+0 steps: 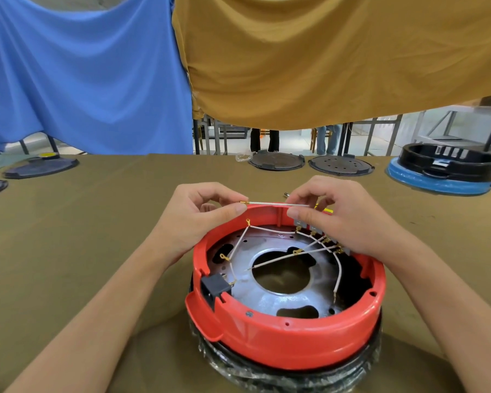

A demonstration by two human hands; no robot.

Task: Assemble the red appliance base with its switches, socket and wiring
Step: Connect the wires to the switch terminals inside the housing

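The red appliance base (289, 338) sits upside down before me on a black plastic-wrapped ring (267, 375). Inside it lies a metal plate (255, 293) with several white wires (270, 229) ending in brass terminals. A black socket (214, 287) is set in the left wall. Grey switches (313, 229) line the far right wall. My left hand (199, 217) pinches the brass-tipped end of a loose white wire (275, 204), held level above the far rim. My right hand (335, 214) pinches the wire's other end over the switches.
An olive cloth (82, 236) covers the table. At the far edge lie two black round plates (277, 161), another black base on a blue ring (448, 168) at the right, and dark lids (40, 167) at the left. Blue and mustard cloths hang behind.
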